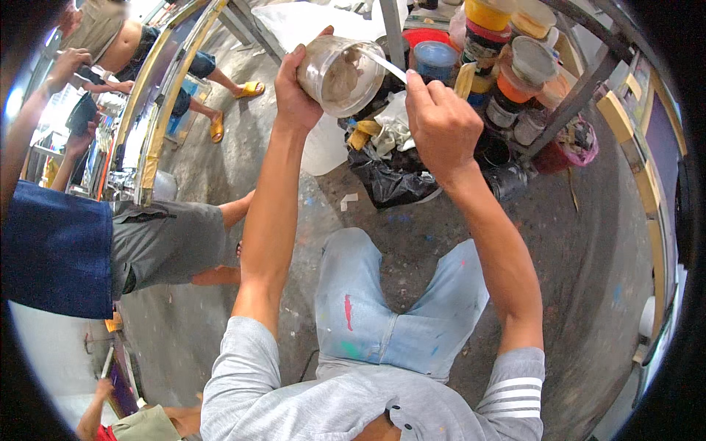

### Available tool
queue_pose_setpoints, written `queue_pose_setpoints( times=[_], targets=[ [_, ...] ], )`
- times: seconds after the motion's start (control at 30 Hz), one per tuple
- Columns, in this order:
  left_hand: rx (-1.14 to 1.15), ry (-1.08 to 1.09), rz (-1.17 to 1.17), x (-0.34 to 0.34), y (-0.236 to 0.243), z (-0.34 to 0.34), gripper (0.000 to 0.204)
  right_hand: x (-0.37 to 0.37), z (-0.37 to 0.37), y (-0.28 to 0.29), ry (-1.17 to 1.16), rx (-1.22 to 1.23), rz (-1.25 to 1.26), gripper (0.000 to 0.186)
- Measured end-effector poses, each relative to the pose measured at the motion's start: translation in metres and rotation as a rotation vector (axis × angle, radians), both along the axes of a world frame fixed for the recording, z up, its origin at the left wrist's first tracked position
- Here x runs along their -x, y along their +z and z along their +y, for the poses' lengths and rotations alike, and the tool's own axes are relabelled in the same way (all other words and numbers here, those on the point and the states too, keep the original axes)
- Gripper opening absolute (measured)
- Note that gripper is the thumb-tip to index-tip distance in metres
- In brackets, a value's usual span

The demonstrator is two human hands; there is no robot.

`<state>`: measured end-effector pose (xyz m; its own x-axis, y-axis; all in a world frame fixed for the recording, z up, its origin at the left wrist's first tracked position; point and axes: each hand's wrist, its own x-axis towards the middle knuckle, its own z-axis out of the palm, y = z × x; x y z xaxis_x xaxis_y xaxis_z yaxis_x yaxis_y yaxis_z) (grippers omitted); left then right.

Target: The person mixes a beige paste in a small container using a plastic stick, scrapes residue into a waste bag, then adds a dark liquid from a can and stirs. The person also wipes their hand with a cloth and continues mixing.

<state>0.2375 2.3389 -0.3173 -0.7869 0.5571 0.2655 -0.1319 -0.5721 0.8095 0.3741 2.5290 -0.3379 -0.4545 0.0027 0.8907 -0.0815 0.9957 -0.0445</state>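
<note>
A clear plastic tub (338,77) with greyish-beige residue inside is tipped in my left hand (300,84), which is wrapped round its left side. My right hand (445,125) grips a thin white stick (386,65), whose far end reaches into the tub. Beneath the tub and my right hand sits a bin lined with a black plastic bag (379,180), with crumpled white paper (390,132) and yellow scraps (362,134) in it.
Stacked paint tubs (515,81) stand under a metal frame (548,136) at upper right. Co-workers in shorts (165,242) stand at left beside yellow-taped screens (154,132). A wooden-edged board (636,162) runs along the right. Paint-spotted floor (559,279) surrounds my legs.
</note>
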Motion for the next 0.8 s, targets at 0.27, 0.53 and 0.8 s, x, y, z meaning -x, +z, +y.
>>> queue_pose_setpoints(
  times=[0.27,0.53,0.8],
  targets=[
    [0.078,-0.008,0.15,0.001,0.022,0.007,0.073,-0.002,-0.015,-0.001,-0.036,0.116,-0.153,0.005],
    [0.057,-0.182,0.327,0.007,0.031,0.034,0.078,-0.014,-0.022,-0.021,0.256,0.793,-0.398,0.018],
    [0.31,0.13,0.745,0.007,0.069,0.03,0.059,-0.033,0.031,-0.001,1.054,1.774,-0.891,0.021]
  ],
)
